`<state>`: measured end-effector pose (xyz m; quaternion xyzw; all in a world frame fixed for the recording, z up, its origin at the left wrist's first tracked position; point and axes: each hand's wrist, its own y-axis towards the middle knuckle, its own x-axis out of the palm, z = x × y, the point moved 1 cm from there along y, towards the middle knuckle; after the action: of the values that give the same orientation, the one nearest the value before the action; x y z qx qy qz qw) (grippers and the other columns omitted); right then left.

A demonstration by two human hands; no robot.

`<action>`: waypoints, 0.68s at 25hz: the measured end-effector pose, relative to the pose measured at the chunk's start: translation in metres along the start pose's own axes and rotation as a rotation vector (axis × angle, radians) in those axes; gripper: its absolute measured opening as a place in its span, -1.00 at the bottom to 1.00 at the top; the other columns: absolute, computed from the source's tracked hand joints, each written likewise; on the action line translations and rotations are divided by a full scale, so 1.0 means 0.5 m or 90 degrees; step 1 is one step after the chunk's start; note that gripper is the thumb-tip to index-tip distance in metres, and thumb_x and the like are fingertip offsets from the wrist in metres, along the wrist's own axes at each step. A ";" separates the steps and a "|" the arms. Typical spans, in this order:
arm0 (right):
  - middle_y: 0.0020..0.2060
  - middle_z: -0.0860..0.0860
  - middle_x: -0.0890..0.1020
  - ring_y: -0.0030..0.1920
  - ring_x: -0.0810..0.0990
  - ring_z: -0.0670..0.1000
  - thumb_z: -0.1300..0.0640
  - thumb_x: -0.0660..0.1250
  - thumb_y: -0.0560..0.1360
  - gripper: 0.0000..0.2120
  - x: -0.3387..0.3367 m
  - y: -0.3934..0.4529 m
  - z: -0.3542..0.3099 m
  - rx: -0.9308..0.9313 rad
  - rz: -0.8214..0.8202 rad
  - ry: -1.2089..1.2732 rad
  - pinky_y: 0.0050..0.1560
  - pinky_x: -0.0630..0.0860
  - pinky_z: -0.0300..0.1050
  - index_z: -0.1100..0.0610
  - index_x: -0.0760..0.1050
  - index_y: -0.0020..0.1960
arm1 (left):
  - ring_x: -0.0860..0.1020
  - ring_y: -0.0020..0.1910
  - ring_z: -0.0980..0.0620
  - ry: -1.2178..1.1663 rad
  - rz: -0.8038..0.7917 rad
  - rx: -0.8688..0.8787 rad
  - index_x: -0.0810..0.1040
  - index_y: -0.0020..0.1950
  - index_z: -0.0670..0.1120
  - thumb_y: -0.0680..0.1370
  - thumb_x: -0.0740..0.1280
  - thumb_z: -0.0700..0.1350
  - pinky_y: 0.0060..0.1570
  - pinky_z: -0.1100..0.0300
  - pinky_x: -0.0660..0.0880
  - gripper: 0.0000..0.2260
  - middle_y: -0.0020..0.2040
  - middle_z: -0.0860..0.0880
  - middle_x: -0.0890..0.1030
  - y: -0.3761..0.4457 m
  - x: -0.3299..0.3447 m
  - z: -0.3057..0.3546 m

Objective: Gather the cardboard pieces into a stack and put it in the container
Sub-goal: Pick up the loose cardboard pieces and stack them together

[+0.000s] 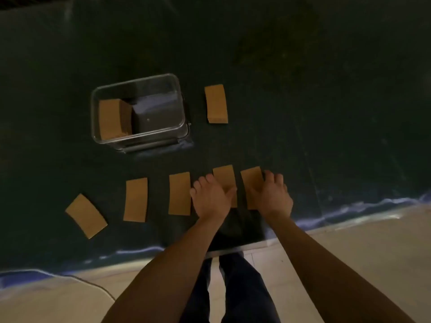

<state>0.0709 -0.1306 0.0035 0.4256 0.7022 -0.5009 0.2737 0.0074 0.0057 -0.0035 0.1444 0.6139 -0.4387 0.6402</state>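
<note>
Several brown cardboard pieces lie in a row on the dark table: one tilted at the far left (86, 215), then one (136, 199), one (179, 193), one (224, 178) and one (251, 183). My left hand (210, 197) rests flat, its thumb on the fourth piece. My right hand (271, 194) lies on the rightmost piece, fingers over its right edge. A clear plastic container (140, 113) stands behind, with a stack of cardboard (113, 118) in its left side. Another cardboard stack (216, 104) lies to its right.
The dark table surface (303, 89) stretches far back and right. Its near edge (349, 206) runs diagonally with a pale floor (373, 241) below. My legs (233, 287) show under the edge.
</note>
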 end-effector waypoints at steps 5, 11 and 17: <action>0.30 0.11 0.43 0.28 0.46 0.20 -0.08 0.44 0.44 -0.35 0.009 0.022 -0.017 0.073 0.004 0.044 0.10 0.52 0.20 0.08 0.26 0.41 | 0.53 0.15 -0.13 -0.042 0.016 -0.059 0.41 0.21 -0.13 0.42 0.44 0.25 0.11 -0.02 0.42 -0.42 0.16 -0.15 0.54 0.012 0.013 0.022; -0.10 0.05 0.55 0.02 0.62 0.19 0.07 0.32 0.55 -0.71 0.012 0.042 -0.014 0.047 -0.087 0.140 -0.13 0.44 -0.06 0.14 0.39 0.21 | 0.52 0.19 -0.17 -0.160 -0.046 -0.096 0.41 0.18 -0.13 0.52 0.41 0.02 0.14 -0.06 0.46 -0.65 0.18 -0.15 0.52 0.036 0.015 0.013; -0.07 -0.01 0.63 0.02 0.61 0.12 0.14 0.27 0.58 -0.82 -0.016 0.027 -0.014 0.048 -0.132 0.465 0.03 0.57 0.05 -0.05 0.54 0.14 | 0.59 0.06 -0.06 -0.462 -0.175 -0.202 0.58 0.13 -0.08 0.61 0.30 -0.12 -0.02 0.15 0.48 -0.87 0.15 -0.05 0.61 0.053 -0.031 -0.026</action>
<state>0.0869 -0.1246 0.0059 0.5126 0.7737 -0.3670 -0.0628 0.0206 0.0361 -0.0015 -0.2032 0.4222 -0.4426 0.7646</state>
